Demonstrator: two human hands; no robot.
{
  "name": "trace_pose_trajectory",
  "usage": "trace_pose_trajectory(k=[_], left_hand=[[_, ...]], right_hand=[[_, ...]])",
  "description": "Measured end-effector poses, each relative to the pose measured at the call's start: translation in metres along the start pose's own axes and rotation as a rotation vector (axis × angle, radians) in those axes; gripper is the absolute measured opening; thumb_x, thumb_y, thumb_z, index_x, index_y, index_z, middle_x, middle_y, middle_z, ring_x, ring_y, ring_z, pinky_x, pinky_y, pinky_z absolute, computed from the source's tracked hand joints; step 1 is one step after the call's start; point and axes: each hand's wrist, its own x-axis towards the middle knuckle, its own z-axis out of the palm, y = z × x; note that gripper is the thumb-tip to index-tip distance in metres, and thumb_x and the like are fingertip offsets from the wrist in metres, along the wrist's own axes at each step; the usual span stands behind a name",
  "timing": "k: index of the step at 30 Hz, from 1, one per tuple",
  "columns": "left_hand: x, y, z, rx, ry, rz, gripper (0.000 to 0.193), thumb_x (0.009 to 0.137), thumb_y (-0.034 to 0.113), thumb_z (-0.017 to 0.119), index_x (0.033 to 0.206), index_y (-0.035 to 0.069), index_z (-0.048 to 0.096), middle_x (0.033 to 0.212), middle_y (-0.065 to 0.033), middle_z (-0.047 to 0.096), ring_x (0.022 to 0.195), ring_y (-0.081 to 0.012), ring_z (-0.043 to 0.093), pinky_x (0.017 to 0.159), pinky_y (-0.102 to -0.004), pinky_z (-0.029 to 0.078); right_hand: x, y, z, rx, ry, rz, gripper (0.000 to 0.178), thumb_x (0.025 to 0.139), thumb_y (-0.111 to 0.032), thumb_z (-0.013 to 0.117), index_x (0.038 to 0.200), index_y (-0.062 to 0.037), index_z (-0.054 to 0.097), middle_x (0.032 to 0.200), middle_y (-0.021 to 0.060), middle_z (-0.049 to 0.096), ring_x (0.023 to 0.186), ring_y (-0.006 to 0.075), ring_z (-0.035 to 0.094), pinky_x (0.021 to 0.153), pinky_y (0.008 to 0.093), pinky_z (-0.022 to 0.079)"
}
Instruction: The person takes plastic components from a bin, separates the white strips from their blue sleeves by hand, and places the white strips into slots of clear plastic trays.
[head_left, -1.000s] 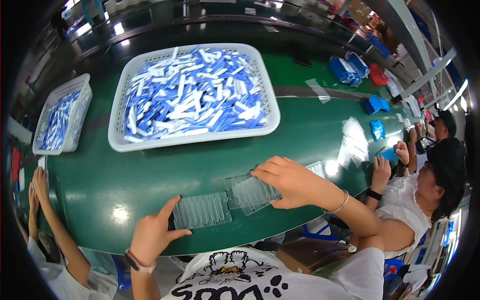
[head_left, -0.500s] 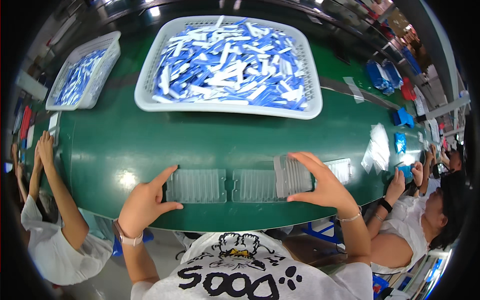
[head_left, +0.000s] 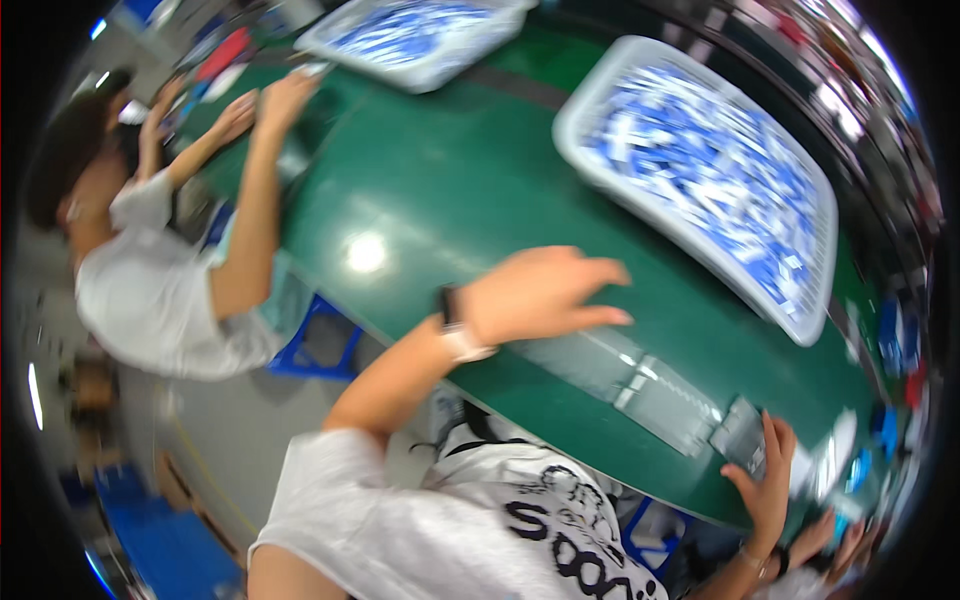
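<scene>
On tbl (head_left: 450, 190), 2 adjoining trays (head_left: 666, 406), L grip (head_left: 530, 297) released, R grip (head_left: 768, 488) grasping 1 grey tray (head_left: 739, 437)

From the wearer's head, one fisheye — tilted — looks down across the green table (head_left: 430, 175).

Table (head_left: 470, 190) under both hands was plain green, whitish glare left of left hand (head_left: 535, 295). Large basket (head_left: 580, 125) beyond hands was white, its slim pieces (head_left: 710, 170) blurred blue-and-white mix. Smaller basket (head_left: 400, 75), farther off past left hand, was white, contents likewise blue and white. Trays (head_left: 675, 405) between hands were colourless, see-through; tray (head_left: 740, 435) at right hand (head_left: 770, 480) looked greyer. Left wristband (head_left: 468, 343) was pale pinkish; wearer's shirt (head_left: 450, 510) white, black-printed.
</scene>
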Motion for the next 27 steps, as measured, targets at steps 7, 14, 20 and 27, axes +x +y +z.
trace_pose_trajectory(k=[7, 14, 20, 27], left_hand=[[0.038, 0.023, 0.023, 0.014, -0.014, 0.433, 0.031, 0.081, 0.036, 0.064, 0.095, 0.008, 0.063, 0.07, -0.0151, 0.064, 0.071, -0.0356, 0.064, 0.063, -0.046, 0.051], [0.043, 0.042, 0.038, 0.11, -0.077, 0.574, 0.029, 0.085, 0.035, 0.059, 0.087, 0.006, 0.06, 0.07, -0.013, 0.064, 0.065, -0.035, 0.063, 0.058, -0.0442, 0.05], [0.002, 0.034, 0.02, -0.505, 0.151, 0.199, 0.032, 0.095, 0.037, 0.05, 0.083, 0.008, 0.054, 0.059, -0.0037, 0.053, 0.05, -0.0202, 0.054, 0.048, -0.0341, 0.042], [-0.02, 0.055, 0.046, -2.114, 0.667, -0.073, 0.036, 0.1, 0.038, 0.037, 0.075, 0.013, 0.046, 0.051, 0.0048, 0.027, 0.04, -0.0066, 0.023, 0.043, -0.0242, 0.023]], right_hand=[[0.01, -0.02, 0.003, -0.142, -0.077, -0.115, 0.075, 0.074, -0.028, 0.078, 0.137, -0.0063, 0.044, 0.132, 0.0212, 0.046, 0.122, 0.0368, 0.043, 0.102, 0.0458, 0.034], [0.017, -0.043, 0.011, 0.116, -0.052, -0.194, 0.087, 0.061, -0.022, 0.081, 0.136, -0.0009, 0.043, 0.133, 0.0169, 0.045, 0.122, 0.0345, 0.043, 0.104, 0.0412, 0.033], [0.063, -0.107, 0.037, 0.051, 0.137, -0.267, 0.059, 0.066, -0.023, 0.08, 0.116, -0.0022, 0.058, 0.124, 0.0134, 0.053, 0.115, 0.0325, 0.048, 0.1, 0.0451, 0.034], [0.069, -0.189, 0.082, 0.72, 0.32, -0.374, 0.032, 0.066, -0.006, 0.081, 0.096, -0.001, 0.068, 0.095, 0.0108, 0.065, 0.079, 0.0236, 0.062, 0.067, 0.0315, 0.051]])
